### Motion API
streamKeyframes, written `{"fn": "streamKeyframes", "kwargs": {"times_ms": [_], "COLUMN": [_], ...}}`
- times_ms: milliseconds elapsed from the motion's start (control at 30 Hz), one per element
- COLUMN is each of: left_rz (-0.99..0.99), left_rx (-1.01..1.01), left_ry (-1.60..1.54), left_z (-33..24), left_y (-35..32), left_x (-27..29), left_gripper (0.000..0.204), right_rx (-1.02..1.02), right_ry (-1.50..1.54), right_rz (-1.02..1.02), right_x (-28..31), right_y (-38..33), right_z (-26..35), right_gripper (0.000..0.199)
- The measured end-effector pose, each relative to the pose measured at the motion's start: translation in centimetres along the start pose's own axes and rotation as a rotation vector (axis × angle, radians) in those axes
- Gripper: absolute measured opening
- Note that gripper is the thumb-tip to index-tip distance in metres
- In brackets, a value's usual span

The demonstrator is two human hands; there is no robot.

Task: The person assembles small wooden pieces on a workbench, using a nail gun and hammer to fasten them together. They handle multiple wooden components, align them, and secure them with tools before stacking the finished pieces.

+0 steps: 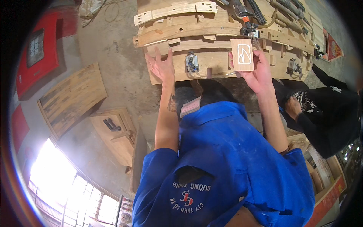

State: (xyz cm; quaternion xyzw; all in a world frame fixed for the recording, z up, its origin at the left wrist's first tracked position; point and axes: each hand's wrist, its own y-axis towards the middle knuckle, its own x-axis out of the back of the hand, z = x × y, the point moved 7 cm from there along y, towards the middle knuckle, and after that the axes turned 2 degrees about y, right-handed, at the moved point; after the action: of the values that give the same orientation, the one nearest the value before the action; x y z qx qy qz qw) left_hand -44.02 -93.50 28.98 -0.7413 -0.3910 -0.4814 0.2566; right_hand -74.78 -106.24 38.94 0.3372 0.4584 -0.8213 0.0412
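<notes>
My right hand (260, 74) grips a small rectangular wooden block (237, 65) by its sides, above the front of the workbench. A looping line of white glue (245, 54) runs over the block's upward face. To the left, my left hand (163, 69) is open with its fingers spread at another pale wooden block (158, 48). That block lies against a curved wooden rail (189, 31); whether my fingertips touch it, I cannot tell. Between my hands, a small pneumatic clamp (192, 61) with hoses is fixed to the wooden bench board (170, 77).
A second clamp (293, 66) sits farther right on the bench. Behind the rails lie a bottle with an orange collar (245, 19) and several dark tools. A person in black (325, 109) stands close on my right. Wooden panels (73, 98) stand at left near a red cabinet (38, 53).
</notes>
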Motion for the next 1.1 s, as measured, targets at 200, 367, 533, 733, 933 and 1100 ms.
{"fn": "streamKeyframes", "kwargs": {"times_ms": [200, 367, 533, 733, 933, 1100], "left_rz": [0.023, 0.009, 0.176, 0.242, 0.402, 0.354], "left_rx": [-0.094, -0.113, -0.014, -0.034, -0.495, -0.766], "left_ry": [0.169, 0.243, 0.272, 0.072, -0.566, -0.357], "left_z": [-0.7, -1.2, -0.9, -4.7, -14.4, -20.1], "left_y": [0.1, 0.1, -0.2, -0.5, -6.6, -9.9], "left_x": [-0.2, 0.5, 0.0, 4.9, 14.5, 17.4], "left_gripper": [0.067, 0.071, 0.076, 0.084, 0.11, 0.119], "right_rx": [0.013, 0.021, 0.003, 0.0, -0.038, -0.065], "right_ry": [0.047, 0.014, -0.02, 0.09, 0.093, -0.048], "right_rz": [0.056, 0.067, 0.126, 0.367, 0.456, 0.424], "right_x": [-0.6, -0.8, -2.1, -6.1, -7.0, -6.1], "right_y": [-0.3, -0.7, -1.0, -2.6, -4.1, -5.5], "right_z": [0.4, 0.2, -0.6, -0.9, -1.4, -2.2], "right_gripper": [0.051, 0.051, 0.051, 0.05, 0.048, 0.033]}}
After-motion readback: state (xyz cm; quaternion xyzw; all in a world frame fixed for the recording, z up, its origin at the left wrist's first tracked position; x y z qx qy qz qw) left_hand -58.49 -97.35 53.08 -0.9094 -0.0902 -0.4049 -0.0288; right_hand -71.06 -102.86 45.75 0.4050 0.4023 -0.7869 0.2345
